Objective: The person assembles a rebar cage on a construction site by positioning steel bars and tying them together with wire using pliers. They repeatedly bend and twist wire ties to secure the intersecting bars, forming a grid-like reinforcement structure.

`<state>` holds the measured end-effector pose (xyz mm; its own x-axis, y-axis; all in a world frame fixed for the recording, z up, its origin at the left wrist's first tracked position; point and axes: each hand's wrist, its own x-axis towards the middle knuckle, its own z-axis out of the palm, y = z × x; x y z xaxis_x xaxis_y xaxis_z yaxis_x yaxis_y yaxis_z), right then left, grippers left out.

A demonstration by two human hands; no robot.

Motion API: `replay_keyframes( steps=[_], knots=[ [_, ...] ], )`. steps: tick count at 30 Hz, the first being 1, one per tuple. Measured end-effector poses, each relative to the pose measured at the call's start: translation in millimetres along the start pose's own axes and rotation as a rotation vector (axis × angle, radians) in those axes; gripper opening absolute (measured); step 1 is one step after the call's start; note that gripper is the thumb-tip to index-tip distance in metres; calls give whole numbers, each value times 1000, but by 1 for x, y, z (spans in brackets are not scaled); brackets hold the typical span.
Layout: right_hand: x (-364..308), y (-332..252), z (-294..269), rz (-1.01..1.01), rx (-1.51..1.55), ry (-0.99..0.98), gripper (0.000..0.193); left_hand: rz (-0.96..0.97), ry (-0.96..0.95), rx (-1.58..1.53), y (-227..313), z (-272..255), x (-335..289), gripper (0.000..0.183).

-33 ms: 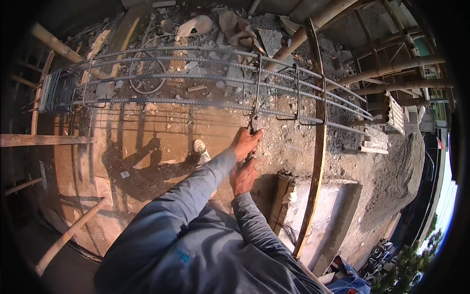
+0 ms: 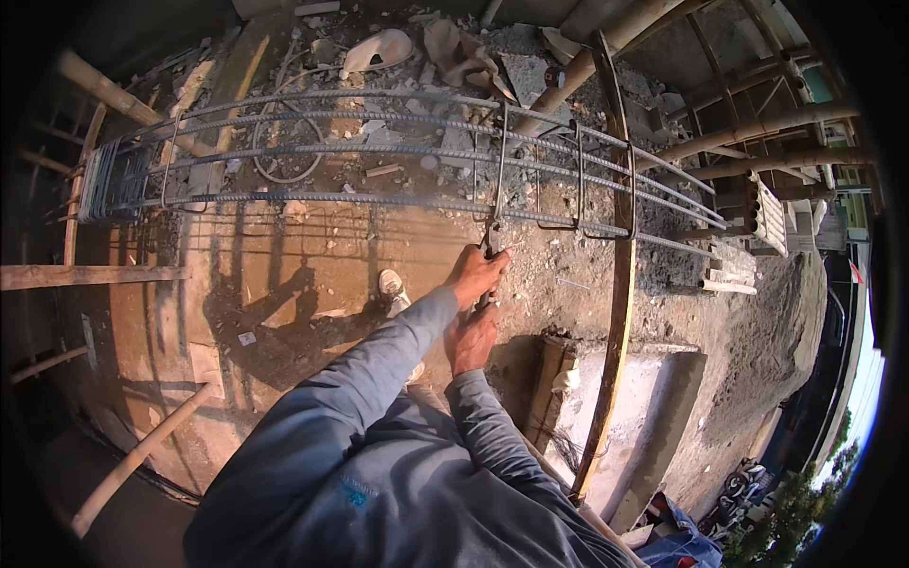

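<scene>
A pair of pincers points away from me, its jaws at the nearest bar of a long rebar cage, where a square stirrup meets that bar. My left hand is closed around the tool just behind its head. Nearer to me, my right hand is wrapped about the handle end, the fingers partly hidden. Whether the jaws bite on tie wire is too small to tell. More stirrups ring the bars to the right, and several sit bunched at the left end.
An upright wooden post stands right of my hands, by a pale concrete block. Bamboo poles cross at the upper right. Rubble and a looped hose lie beyond the cage. My shoe is on the dirt floor.
The view has shifted very slightly. Both hands and the pincers keep the same place at the bar.
</scene>
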<state>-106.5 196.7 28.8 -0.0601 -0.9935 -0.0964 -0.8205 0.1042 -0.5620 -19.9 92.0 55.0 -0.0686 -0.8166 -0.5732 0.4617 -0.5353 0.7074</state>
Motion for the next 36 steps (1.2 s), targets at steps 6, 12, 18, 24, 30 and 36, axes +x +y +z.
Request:
replay_keyframes(
  steps=[6,12,18,24,30,36],
  knots=[
    [6,-14,-5,84,54,-26,42,-90,-51,15,11,0,-2,33],
    [20,-3,-55,39,498,-320,33,-132,-108,-141,28,1,-12,34],
    [26,8,-87,552,1973,-1095,32,-236,-462,-430,31,-5,-23,34],
    [-21,35,-99,764,1642,-867,39,-146,-363,-391,13,-6,-14,21],
    [-72,105,-139,538,1610,-457,10,-83,-304,-373,12,8,-16,23],
    [-49,87,-166,330,440,-335,51,-62,-96,-314,16,31,-23,22]
  ],
)
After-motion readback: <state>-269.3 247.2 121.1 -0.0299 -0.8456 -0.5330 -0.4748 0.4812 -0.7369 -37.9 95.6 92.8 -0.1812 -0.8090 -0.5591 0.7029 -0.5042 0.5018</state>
